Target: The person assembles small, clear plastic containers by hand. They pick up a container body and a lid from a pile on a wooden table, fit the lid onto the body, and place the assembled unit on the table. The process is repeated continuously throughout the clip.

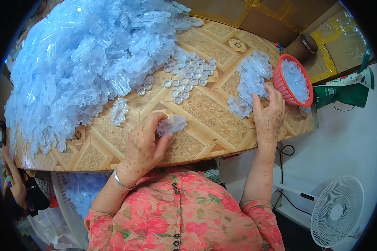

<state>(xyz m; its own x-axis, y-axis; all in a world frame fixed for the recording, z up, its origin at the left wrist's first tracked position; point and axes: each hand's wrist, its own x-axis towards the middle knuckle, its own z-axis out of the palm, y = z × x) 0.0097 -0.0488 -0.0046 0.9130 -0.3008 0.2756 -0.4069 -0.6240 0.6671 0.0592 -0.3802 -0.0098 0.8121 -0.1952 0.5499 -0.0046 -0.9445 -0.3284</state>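
Observation:
My left hand (145,140) is closed on a clear plastic piece (171,124), pinched between thumb and fingers just above the table's near edge. To the right, my right hand (269,112) reaches over a small heap of clear plastic pieces (252,72), its thumb and fingers apart. The fingertips are at the heap's near right side; whether they touch a piece I cannot tell. Several small round clear caps (188,77) lie in a cluster at the middle of the table. One loose clear piece (119,112) rests left of my left hand.
A huge pile of clear plastic pieces (83,62) covers the table's left side. At the right edge stands a red basket (284,88) of small clear parts. Cardboard boxes (222,10) line the back. A white fan (337,211) is at lower right; another person's arm (14,178) shows far left.

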